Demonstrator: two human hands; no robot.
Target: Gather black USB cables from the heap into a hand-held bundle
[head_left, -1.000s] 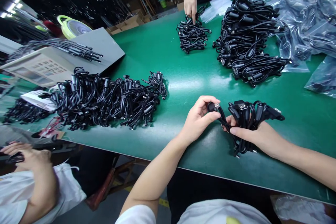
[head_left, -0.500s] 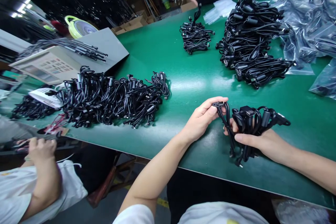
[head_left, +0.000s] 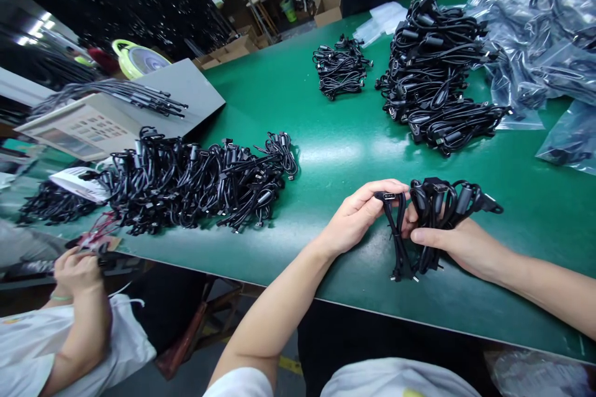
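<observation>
- Pinches the plug end of one black cable (head_left: 395, 232) between thumb and fingertips of the left hand (head_left: 358, 214), closed on it just above the green table (head_left: 326, 136)
- Clasps a bundle of cables (head_left: 442, 201) in the right hand (head_left: 454, 242), fingers curled under it and thumb laid along the front, connectors sticking out to the right
- Lets the single cable hang down just beside the bundle, touching it, with its small plugs low over the table near the front edge
- Sits with a long heap of cables (head_left: 195, 180) well apart to the left, near a grey box (head_left: 116, 111) carrying a few straight leads
- Faces a small pile (head_left: 339, 68) and a large pile (head_left: 433, 68) at the far side, the large one beside clear bags of cables (head_left: 535, 31) on the right
- Shares the table with a co-worker's hands (head_left: 77, 270) at lower left, closed round something dark, too small to make out
</observation>
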